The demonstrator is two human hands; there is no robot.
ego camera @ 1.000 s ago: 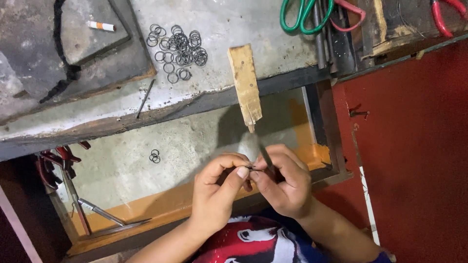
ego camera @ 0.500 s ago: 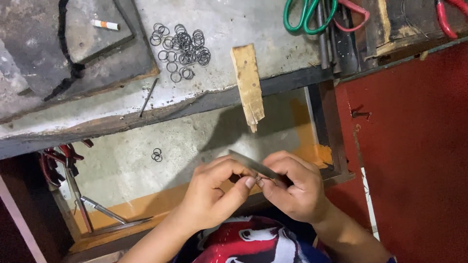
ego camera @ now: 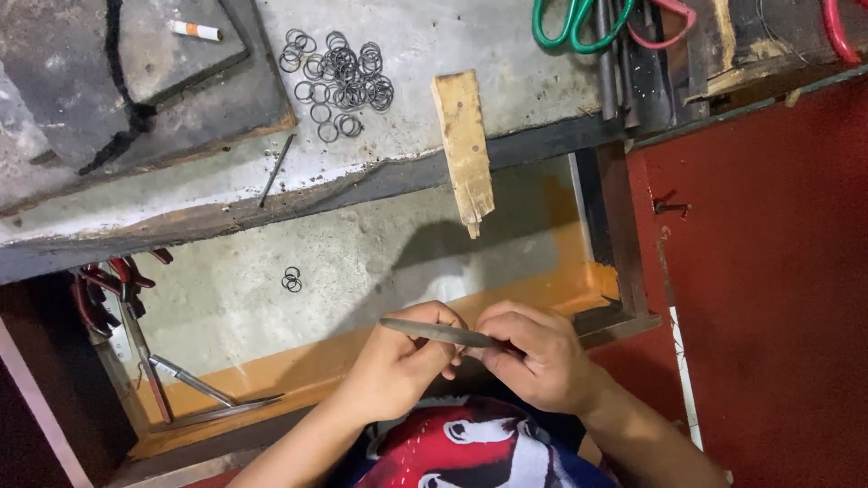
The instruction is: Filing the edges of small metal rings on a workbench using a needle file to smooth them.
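Your left hand (ego camera: pixel 398 366) and right hand (ego camera: pixel 533 361) met over the tray, both pinched on one slim metal file (ego camera: pixel 438 332) lying level between them. Beyond: two linked rings (ego camera: pixel 291 279) on the tray floor, wooden peg (ego camera: pixel 464 149) overhanging, ring pile (ego camera: pixel 342 79) and one cigarette (ego camera: pixel 194 31) on the bench.

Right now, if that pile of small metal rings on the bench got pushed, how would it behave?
The pile of rings would probably scatter rather than slide as one: the rings lie loose and overlapping. Being thin wire loops, each looks light. Lying flat, they seem unlikely to roll, though the gritty bench top may snag them.
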